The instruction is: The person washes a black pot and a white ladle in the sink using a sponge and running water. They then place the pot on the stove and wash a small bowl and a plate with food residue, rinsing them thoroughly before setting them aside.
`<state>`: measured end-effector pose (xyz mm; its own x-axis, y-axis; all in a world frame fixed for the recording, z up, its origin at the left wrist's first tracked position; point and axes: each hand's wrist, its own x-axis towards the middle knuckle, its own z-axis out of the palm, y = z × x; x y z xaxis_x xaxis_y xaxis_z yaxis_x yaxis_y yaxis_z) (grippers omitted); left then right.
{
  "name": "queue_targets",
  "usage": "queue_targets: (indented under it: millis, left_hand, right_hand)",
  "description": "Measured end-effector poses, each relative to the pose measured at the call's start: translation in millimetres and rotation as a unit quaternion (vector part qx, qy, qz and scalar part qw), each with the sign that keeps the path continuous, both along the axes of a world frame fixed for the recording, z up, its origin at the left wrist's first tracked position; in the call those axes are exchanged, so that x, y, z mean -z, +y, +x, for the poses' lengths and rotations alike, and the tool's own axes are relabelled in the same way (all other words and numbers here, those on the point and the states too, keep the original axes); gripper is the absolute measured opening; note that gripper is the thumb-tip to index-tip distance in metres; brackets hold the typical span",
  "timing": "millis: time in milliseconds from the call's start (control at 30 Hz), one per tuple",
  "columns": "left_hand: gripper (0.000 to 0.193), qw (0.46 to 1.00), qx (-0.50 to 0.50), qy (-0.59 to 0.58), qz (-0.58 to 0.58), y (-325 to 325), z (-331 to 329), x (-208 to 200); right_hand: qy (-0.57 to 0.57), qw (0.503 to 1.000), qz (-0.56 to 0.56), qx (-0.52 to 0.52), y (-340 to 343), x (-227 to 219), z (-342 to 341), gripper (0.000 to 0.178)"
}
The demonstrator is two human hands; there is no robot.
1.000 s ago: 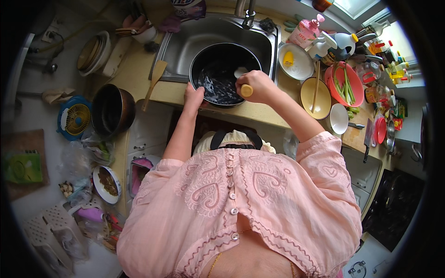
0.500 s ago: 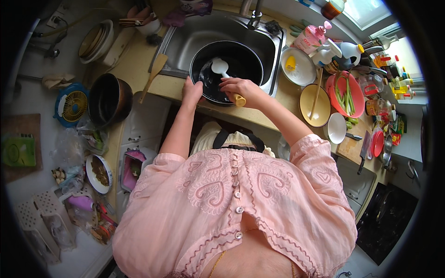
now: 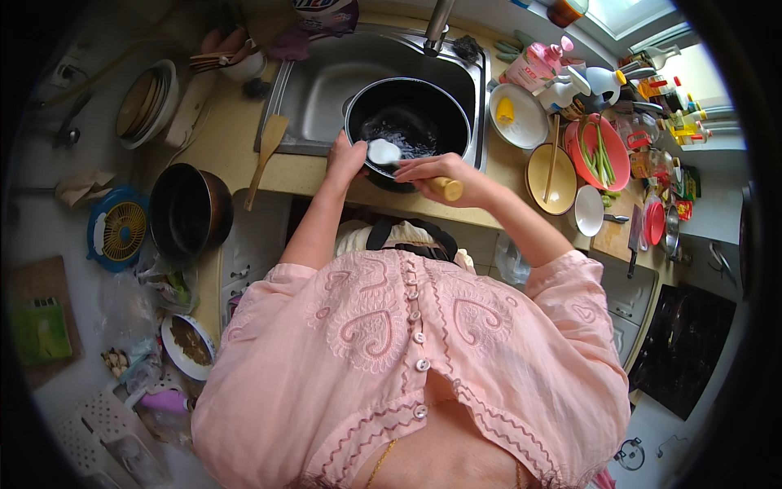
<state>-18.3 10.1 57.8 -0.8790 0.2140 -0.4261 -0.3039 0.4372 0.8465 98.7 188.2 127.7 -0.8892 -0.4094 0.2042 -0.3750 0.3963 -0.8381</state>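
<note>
A black pot [image 3: 407, 91] stands at the near edge of the sink, with rippling water [image 3: 403, 126] inside. Closed on its left side at the rim is my left hand [image 3: 349, 160]. My right hand [image 3: 446, 169] grips a ladle [image 3: 383, 151] with a white head and a yellowish handle end. The ladle's head hangs over the pot's near left rim, close to my left fingers. Most of its handle is hidden under my right hand.
A steel sink [image 3: 316, 106] and tap [image 3: 437, 33] lie behind the pot. To the left are a wooden spatula [image 3: 265, 163] and a second dark pot [image 3: 189, 212]. On the right stand a white plate [image 3: 525, 134], a yellow bowl [image 3: 538, 183], a red basin [image 3: 617, 138] and a knife [image 3: 633, 244].
The ladle's head has moved from the pot's middle toward its near left rim, beside my left hand. My right hand has shifted right and nearer. The water now shows ripples.
</note>
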Motion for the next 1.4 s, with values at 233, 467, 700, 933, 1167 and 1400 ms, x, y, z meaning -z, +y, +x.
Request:
queue_targets:
  millis: [233, 467, 700, 933, 1167, 1400]
  left_hand:
    - [0.031, 0.999, 0.023, -0.004, 0.039, -3, -10, -3]
    - [0.037, 0.995, 0.038, -0.073, 0.059, -10, -24, 4]
    - [0.024, 0.958, 0.022, -0.202, 0.204, -7, -7, 10]
    - [0.019, 0.88, 0.045, -0.368, 0.296, 10, 2, 26]
    - [0.01, 0.799, 0.062, -0.511, 0.312, 32, 11, 43]
    - [0.007, 0.706, 0.036, -0.634, 0.313, 44, 20, 61]
  right_hand:
    - [0.055, 0.988, 0.091, 0.109, 5, 36, -38, 0.022]
    - [-0.063, 0.914, -0.031, 0.399, 19, -3, 10, 0.015]
    - [-0.006, 0.877, -0.099, 0.47, -3, -38, 26, 0.019]
    - [0.022, 0.888, 0.007, 0.46, -20, -77, 6, 0.016]
    - [0.065, 0.902, 0.133, 0.405, -40, -90, -7, 0.015]
    - [0.054, 0.906, 0.107, 0.406, -42, -90, -13, 0.018]
